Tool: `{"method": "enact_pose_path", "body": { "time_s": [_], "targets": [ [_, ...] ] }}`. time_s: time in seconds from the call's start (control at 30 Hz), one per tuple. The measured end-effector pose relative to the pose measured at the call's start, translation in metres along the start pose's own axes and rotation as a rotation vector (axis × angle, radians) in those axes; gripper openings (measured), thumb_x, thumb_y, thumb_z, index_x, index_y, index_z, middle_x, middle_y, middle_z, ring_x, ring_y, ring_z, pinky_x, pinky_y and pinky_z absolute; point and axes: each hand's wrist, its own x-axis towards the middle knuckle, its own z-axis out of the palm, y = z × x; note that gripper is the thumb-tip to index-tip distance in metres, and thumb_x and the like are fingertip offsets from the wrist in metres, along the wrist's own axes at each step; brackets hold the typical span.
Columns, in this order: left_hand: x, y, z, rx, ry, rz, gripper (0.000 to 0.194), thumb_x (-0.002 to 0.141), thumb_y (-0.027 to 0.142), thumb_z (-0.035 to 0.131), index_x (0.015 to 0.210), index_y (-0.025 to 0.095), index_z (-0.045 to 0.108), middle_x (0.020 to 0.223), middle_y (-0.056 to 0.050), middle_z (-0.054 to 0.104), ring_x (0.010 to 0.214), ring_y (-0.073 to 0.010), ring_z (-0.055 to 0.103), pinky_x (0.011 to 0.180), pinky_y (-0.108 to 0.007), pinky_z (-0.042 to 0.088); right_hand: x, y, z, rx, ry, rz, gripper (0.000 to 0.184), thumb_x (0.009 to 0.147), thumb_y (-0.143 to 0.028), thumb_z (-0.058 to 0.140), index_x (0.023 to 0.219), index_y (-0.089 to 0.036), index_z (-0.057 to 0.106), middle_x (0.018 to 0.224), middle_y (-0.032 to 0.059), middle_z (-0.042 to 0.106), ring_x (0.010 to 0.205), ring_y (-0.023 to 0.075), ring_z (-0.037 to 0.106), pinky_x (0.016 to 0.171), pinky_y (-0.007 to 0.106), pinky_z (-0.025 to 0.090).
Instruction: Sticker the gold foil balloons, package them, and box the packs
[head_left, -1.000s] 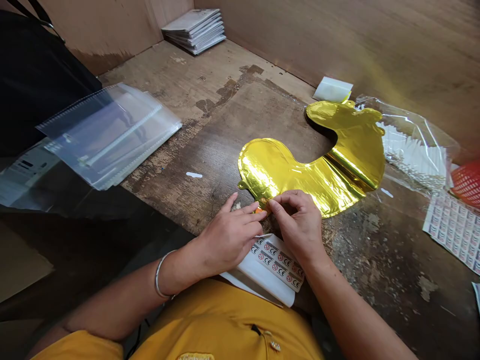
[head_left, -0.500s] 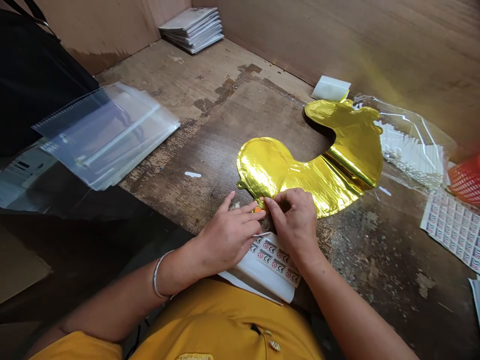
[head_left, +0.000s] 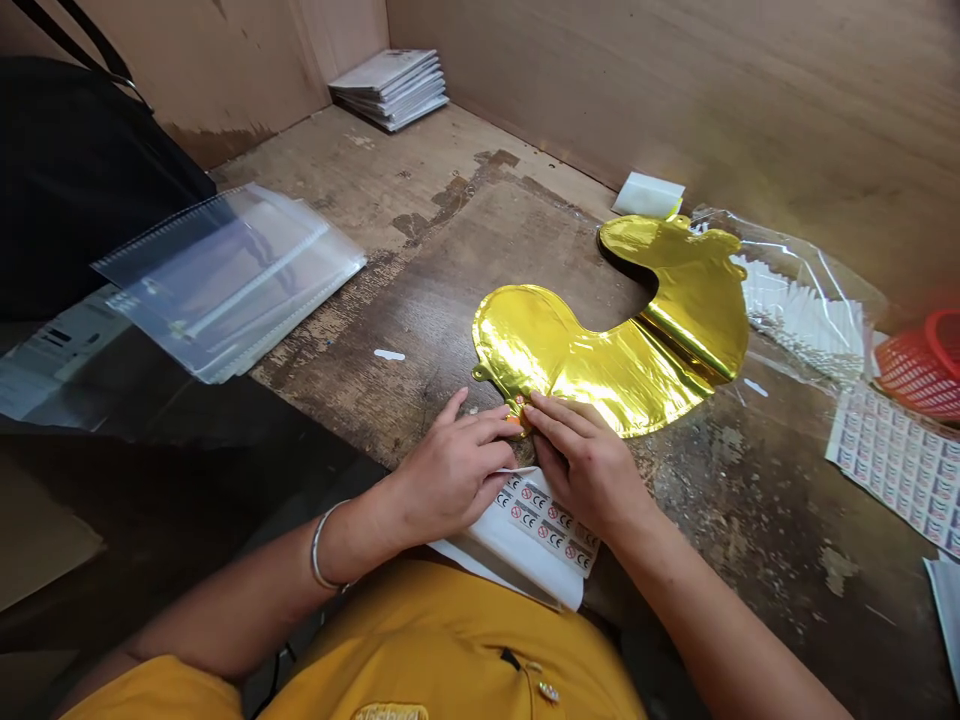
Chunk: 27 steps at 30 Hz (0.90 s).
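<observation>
The right hand (head_left: 583,470) pinches closed on the gold foil balloon (head_left: 607,365) at its neck, while the left hand's (head_left: 450,475) fingertips meet a small orange piece (head_left: 514,421), their grip hidden

The foil balloon (head_left: 600,365) shines gold, the shirt (head_left: 450,640) is mustard, the sticker sheet (head_left: 551,525) white with red-and-black symbols

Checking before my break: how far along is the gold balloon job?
Done: the gold foil balloon lies flat. In hand: the left hand and right hand work at the small orange piece on its edge, above a CE label sheet. Remaining: clear plastic sleeves and a printed sheet lie untouched.
</observation>
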Motion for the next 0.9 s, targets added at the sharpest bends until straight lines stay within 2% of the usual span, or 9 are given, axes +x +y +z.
{"method": "enact_pose_path", "body": {
  "time_s": [0.1, 0.23, 0.33, 0.43, 0.53, 0.6, 0.67, 0.8, 0.9],
  "targets": [
    [-0.004, 0.003, 0.001, 0.012, 0.032, -0.029, 0.010, 0.088, 0.016, 0.055, 0.089, 0.018, 0.065, 0.130, -0.010, 0.062, 0.132, -0.0279, 0.050, 0.114, -0.059, 0.027, -0.002, -0.001, 0.002, -0.004, -0.054, 0.050, 0.037, 0.089, -0.020, 0.058, 0.126, -0.018, 0.062, 0.128, 0.0115, 0.064, 0.112, 0.0252, 0.057, 0.095, 0.045, 0.052],
    [-0.007, 0.007, 0.001, -0.051, 0.029, -0.033, 0.012, 0.089, 0.015, 0.054, 0.089, 0.017, 0.065, 0.133, -0.012, 0.060, 0.130, -0.0264, 0.052, 0.113, -0.054, 0.034, 0.002, -0.001, 0.001, -0.121, -0.090, 0.054, 0.041, 0.087, -0.032, 0.063, 0.124, -0.015, 0.064, 0.119, 0.0155, 0.064, 0.102, 0.0292, 0.057, 0.087, 0.047, 0.054],
    [-0.009, 0.009, -0.001, -0.106, 0.035, -0.024, 0.011, 0.088, 0.012, 0.055, 0.087, 0.016, 0.065, 0.132, -0.013, 0.059, 0.127, -0.0242, 0.054, 0.114, -0.049, 0.035, 0.002, 0.002, 0.004, -0.195, -0.067, -0.074, 0.033, 0.091, -0.021, 0.054, 0.120, -0.011, 0.065, 0.114, 0.0171, 0.066, 0.092, 0.0267, 0.059, 0.081, 0.043, 0.055],
    [-0.010, 0.011, -0.003, -0.147, 0.091, -0.047, 0.011, 0.086, 0.011, 0.056, 0.087, 0.016, 0.067, 0.133, -0.014, 0.055, 0.126, -0.0234, 0.053, 0.110, -0.042, 0.042, 0.002, 0.007, 0.009, -0.117, -0.011, -0.135, 0.029, 0.092, -0.013, 0.048, 0.114, -0.011, 0.067, 0.110, 0.0160, 0.069, 0.093, 0.0248, 0.061, 0.082, 0.040, 0.054],
    [-0.011, 0.013, -0.003, -0.149, 0.147, -0.076, 0.011, 0.085, 0.011, 0.059, 0.087, 0.016, 0.068, 0.135, -0.014, 0.051, 0.127, -0.0246, 0.051, 0.106, -0.039, 0.044, 0.008, 0.013, 0.007, 0.084, 0.051, 0.054, 0.018, 0.091, -0.015, 0.053, 0.095, -0.018, 0.070, 0.093, 0.0094, 0.071, 0.086, 0.0202, 0.063, 0.076, 0.033, 0.053],
    [-0.011, 0.014, -0.004, -0.134, 0.157, -0.081, 0.011, 0.084, 0.010, 0.060, 0.087, 0.016, 0.068, 0.137, -0.014, 0.049, 0.128, -0.0254, 0.049, 0.107, -0.040, 0.043, 0.014, 0.018, 0.002, 0.220, 0.024, 0.199, 0.012, 0.087, -0.018, 0.059, 0.081, -0.019, 0.069, 0.080, 0.0049, 0.070, 0.075, 0.0169, 0.062, 0.069, 0.029, 0.050],
    [-0.011, 0.014, -0.005, -0.121, 0.162, -0.084, 0.011, 0.083, 0.010, 0.060, 0.087, 0.017, 0.068, 0.139, -0.014, 0.046, 0.129, -0.0261, 0.048, 0.108, -0.041, 0.042, 0.021, 0.023, -0.003, 0.333, -0.034, 0.303, 0.013, 0.083, -0.023, 0.063, 0.072, -0.019, 0.065, 0.071, 0.0017, 0.066, 0.067, 0.0147, 0.059, 0.064, 0.027, 0.046],
    [-0.007, 0.015, -0.007, -0.087, 0.166, -0.087, 0.010, 0.084, 0.012, 0.061, 0.087, 0.017, 0.069, 0.141, -0.015, 0.045, 0.132, -0.0279, 0.045, 0.108, -0.045, 0.041, 0.028, 0.030, -0.008, 0.447, -0.115, 0.385, 0.026, 0.086, -0.036, 0.060, 0.066, -0.019, 0.062, 0.062, -0.0008, 0.059, 0.060, 0.0125, 0.052, 0.059, 0.026, 0.040],
    [-0.003, 0.014, -0.007, -0.074, 0.155, -0.097, 0.009, 0.085, 0.014, 0.060, 0.086, 0.016, 0.068, 0.144, -0.016, 0.042, 0.133, -0.0292, 0.044, 0.108, -0.047, 0.041, 0.031, 0.030, -0.007, 0.423, -0.100, 0.405, 0.023, 0.086, -0.034, 0.058, 0.070, -0.019, 0.063, 0.065, 0.0000, 0.061, 0.062, 0.0132, 0.053, 0.062, 0.027, 0.041]
  ]
}}
